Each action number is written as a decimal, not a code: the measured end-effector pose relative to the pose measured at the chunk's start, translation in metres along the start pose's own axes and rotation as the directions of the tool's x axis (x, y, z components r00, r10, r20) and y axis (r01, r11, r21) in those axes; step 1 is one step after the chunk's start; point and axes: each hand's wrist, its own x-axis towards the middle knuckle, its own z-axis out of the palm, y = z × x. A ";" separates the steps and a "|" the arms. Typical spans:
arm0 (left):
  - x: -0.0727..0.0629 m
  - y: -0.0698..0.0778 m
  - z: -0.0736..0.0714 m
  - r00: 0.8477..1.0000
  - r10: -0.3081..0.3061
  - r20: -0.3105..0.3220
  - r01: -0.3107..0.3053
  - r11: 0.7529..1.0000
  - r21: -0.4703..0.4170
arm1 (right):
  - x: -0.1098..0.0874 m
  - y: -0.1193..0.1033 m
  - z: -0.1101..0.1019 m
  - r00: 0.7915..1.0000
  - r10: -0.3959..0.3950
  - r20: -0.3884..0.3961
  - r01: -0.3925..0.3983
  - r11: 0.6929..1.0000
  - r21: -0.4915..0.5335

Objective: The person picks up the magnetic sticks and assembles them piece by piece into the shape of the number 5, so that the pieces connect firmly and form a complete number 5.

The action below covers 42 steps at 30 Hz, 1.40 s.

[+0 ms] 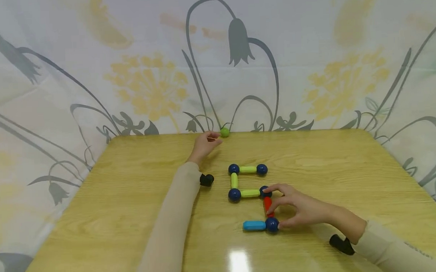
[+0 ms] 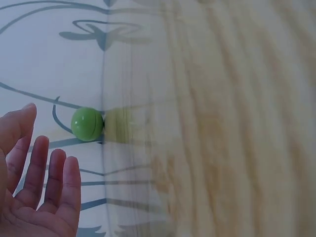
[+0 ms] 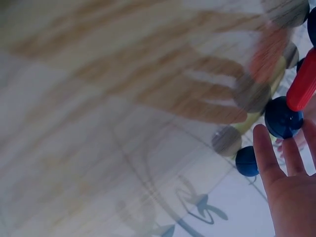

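At the far edge of the table sits a green ball (image 1: 224, 132). My left hand (image 1: 205, 144) reaches up beside it with fingers loosely bent; in the left wrist view a gap shows between the fingers and the green ball (image 2: 87, 124). Nearer me lies a figure of magnetic sticks and dark blue balls. My right hand (image 1: 301, 205) holds its right side: the index finger is on a blue ball (image 1: 265, 191), another finger on the red stick (image 1: 268, 206), the thumb against the lower blue ball (image 1: 272, 225). The right wrist view shows the red stick (image 3: 302, 81) near the fingers.
From the lower ball a light blue stick (image 1: 254, 225) points left. Yellow-green sticks (image 1: 248, 169) join the other blue balls (image 1: 235, 195) in an angular shape. Behind the wooden table (image 1: 97, 196) hangs a flower-printed cloth (image 1: 215, 72).
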 end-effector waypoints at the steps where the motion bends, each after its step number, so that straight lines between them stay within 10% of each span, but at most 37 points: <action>1: 0.002 0.000 0.001 1.000 -0.008 -0.009 0.008 1.000 0.000 | 0.000 -0.001 0.001 1.000 0.000 0.002 0.000 1.000 0.003; 14: 0.017 -0.002 0.007 0.999 -0.044 0.002 0.044 0.998 -0.045 | -0.004 -0.006 0.004 1.000 0.019 0.019 -0.019 1.000 0.019; 26: 0.030 -0.001 0.012 0.997 0.014 0.072 -0.030 0.972 0.232 | -0.002 -0.009 0.002 1.000 0.023 0.019 -0.023 1.000 0.014; 34: 0.033 0.008 0.015 0.988 0.009 0.153 -0.075 0.900 0.429 | -0.001 -0.004 0.002 1.000 0.022 0.015 -0.022 1.000 0.011; 38: 0.034 0.009 0.020 0.995 0.006 0.099 -0.043 0.927 0.373 | -0.001 -0.004 0.001 1.000 0.027 0.016 -0.027 1.000 0.010; 42: 0.033 0.009 0.026 0.979 0.020 0.205 -0.071 0.967 0.245 | -0.002 -0.003 -0.002 0.999 0.047 0.019 -0.048 0.999 0.013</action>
